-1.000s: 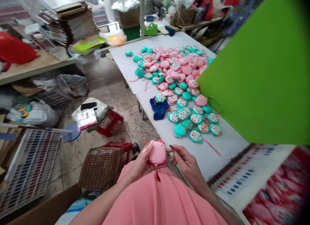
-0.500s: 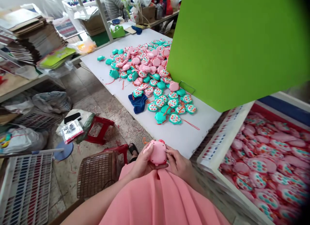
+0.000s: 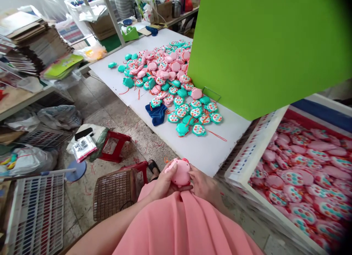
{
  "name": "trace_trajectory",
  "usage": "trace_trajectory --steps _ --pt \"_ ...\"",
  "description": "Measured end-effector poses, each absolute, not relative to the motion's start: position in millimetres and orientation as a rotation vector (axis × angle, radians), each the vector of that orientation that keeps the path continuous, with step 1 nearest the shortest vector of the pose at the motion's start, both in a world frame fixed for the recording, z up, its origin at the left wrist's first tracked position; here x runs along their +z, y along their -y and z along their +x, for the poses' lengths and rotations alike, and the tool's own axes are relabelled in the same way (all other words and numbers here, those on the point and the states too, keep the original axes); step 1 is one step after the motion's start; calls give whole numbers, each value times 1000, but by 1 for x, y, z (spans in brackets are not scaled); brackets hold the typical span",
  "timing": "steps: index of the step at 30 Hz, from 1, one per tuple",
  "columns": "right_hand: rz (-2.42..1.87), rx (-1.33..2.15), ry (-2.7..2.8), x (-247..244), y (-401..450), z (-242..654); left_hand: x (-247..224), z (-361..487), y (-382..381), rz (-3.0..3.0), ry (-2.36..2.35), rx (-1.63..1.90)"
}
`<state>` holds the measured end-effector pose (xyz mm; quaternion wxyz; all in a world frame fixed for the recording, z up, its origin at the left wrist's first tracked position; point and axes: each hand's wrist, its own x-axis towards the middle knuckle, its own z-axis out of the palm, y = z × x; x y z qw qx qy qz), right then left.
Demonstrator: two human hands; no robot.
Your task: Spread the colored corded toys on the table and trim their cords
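A pink plastic turtle-shaped toy (image 3: 180,173), with small dark holes near its corners, is held back side up in front of my lap. My left hand (image 3: 164,182) is closed round its left side, thumb on top. The curled fingers of my right hand (image 3: 205,184) grip its right edge; their tips are partly hidden. A bit of orange cord (image 3: 166,161) shows past the toy's far left side. Ahead on the white table (image 3: 198,152) lies a heap of pink toys (image 3: 175,67) and green toys (image 3: 182,129), some showing coloured dots and orange cords.
A dark blue cloth (image 3: 156,114) lies at the table's left edge. A big green panel (image 3: 255,53) stands on the right. Beside me is a white crate (image 3: 236,181) of pink toys. Red stools (image 3: 112,147) and a woven seat (image 3: 114,196) stand to the left.
The view has shifted slightly. The toy stays in my hands at nearly the same place, and my right fingers have moved a little along its right edge.
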<state>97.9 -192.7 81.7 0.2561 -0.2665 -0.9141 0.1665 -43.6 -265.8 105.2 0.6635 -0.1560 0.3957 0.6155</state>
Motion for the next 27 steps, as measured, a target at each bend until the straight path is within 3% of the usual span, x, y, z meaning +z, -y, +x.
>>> trace_trajectory --steps 27 --pt "-695 524 2461 73 201 98 94 -45 280 -345 -902 1381"
